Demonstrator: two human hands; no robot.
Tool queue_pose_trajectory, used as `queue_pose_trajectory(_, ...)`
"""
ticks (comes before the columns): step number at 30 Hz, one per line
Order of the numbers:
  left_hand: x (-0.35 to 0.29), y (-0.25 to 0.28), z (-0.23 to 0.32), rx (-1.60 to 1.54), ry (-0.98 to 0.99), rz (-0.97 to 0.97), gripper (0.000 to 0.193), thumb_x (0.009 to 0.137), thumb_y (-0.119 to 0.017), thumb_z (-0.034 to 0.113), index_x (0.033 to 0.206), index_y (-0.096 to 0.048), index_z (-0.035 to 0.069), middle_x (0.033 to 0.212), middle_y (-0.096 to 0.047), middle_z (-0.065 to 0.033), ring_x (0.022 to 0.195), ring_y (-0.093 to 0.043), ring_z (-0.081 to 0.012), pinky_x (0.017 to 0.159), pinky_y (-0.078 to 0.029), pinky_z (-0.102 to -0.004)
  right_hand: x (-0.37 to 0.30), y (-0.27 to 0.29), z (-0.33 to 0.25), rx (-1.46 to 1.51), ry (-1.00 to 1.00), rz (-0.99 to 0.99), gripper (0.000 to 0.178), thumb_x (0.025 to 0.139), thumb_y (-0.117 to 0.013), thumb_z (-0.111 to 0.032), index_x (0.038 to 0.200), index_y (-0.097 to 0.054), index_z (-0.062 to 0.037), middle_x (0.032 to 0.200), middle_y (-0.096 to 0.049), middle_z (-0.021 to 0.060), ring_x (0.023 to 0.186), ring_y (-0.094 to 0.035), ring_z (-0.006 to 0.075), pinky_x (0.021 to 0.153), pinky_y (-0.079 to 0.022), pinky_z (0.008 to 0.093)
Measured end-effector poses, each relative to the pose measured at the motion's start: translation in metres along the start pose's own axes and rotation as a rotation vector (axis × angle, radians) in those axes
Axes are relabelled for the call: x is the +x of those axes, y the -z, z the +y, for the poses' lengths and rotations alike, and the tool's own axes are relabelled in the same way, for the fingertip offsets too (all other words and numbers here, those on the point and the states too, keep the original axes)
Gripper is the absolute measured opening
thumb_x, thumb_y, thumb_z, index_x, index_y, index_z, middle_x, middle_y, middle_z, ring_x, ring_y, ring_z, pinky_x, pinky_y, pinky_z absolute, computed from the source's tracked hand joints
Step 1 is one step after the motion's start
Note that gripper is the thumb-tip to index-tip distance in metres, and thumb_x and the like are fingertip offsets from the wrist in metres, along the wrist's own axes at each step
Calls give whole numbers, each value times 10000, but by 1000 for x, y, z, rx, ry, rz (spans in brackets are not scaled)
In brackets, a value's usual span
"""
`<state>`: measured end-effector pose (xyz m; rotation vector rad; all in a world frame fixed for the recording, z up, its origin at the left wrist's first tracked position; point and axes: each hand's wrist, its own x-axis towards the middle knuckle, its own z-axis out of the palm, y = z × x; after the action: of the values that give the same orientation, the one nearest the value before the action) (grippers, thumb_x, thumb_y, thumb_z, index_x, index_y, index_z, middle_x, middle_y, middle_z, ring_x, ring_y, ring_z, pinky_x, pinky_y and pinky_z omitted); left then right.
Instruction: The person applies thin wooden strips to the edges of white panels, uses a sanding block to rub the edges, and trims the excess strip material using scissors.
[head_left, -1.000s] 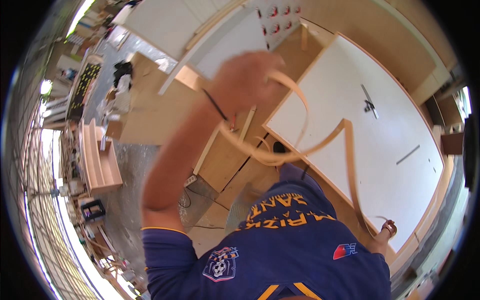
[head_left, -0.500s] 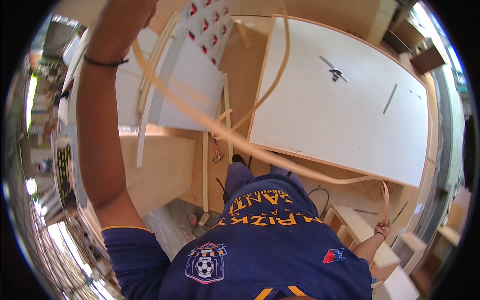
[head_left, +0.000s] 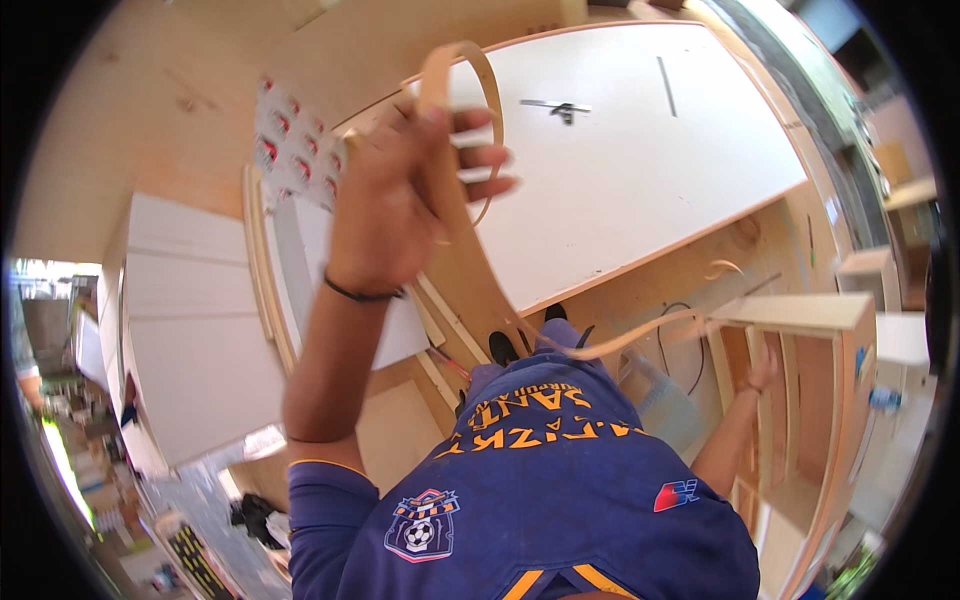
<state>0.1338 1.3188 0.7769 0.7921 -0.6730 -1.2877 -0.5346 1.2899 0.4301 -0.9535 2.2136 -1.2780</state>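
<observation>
A long, thin, wood-coloured edging strip (head_left: 462,235) loops at its top and hangs down across my front. High in front of me, my left hand (head_left: 395,175) has it across the palm between thumb and fingers, with the fingertips showing beyond it. The strip's lower part curves over my shirt and away to the right. My right hand (head_left: 762,372), low on the right, is smeared by motion beside an open wooden cabinet frame (head_left: 850,312). Whether it touches the strip I cannot make out.
A large white panel (head_left: 640,140) with wood-coloured edges lies ahead, bearing a metal square tool (head_left: 565,108) and a thin grey strip (head_left: 667,87). White boards (head_left: 190,330) stand at the left. A short curled offcut (head_left: 724,267) and a dark cable (head_left: 690,375) lie near the cabinet frame.
My left hand has moved rightward and closer in, with the strip now looped above it. My right hand has risen beside the cabinet frame, apart from where it held the strip. The view has turned.
</observation>
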Motion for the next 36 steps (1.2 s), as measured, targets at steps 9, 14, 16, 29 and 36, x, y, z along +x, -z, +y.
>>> queue_pose_trajectory(9, -4, -1, -140, -314, 368, 13, 269, 909, -510, 162, 1128, -460, 13, 926, -570, -54, 850, -575, -168, 905, -443, -355, -331, -142, -321, 425, -20, -1553, 267, 927, -471, -244, 988, -544, 6, 781, -611, 74, 756, -564, 145, 672, -438, 296)
queue_pose_trajectory(14, 51, 68, -91, -382, 276, 96, 242, 915, -447, 133, 1078, -517, -32, 1006, -576, -108, 935, -559, -211, 920, -424, -370, -274, -102, -255, -35, 298, -1499, 303, 916, -467, -308, 947, -561, -22, 718, -571, 111, 667, -564, 207, 637, -445, 327)
queue_pose_trajectory(16, 75, 114, -69, -348, 240, 78, 238, 910, -433, 123, 1070, -515, -32, 1007, -574, -129, 931, -561, -217, 940, -411, -384, -256, -85, -203, -126, 233, -1444, 305, 911, -461, -321, 947, -571, -39, 724, -573, 107, 660, -566, 220, 640, -449, 335)
queue_pose_trajectory(29, 96, 80, -60, -523, 50, 2, 177, 962, -384, 170, 909, -494, 42, 663, -404, 30, 522, -381, -43, 426, -344, -192, -188, -74, -108, -332, 262, -966, 504, 799, -604, -296, 1208, -512, -16, 1161, -555, 200, 1093, -510, 339, 934, -403, 370)
queue_pose_trajectory(36, 95, -23, -119, -399, 179, -342, 312, 992, -305, 249, 934, -527, 36, 584, -406, 30, 426, -399, -74, 459, -391, -226, -268, -198, -300, 298, 687, -1108, 526, 782, -651, -246, 1230, -492, -23, 1081, -602, 186, 1046, -557, 319, 864, -442, 365)
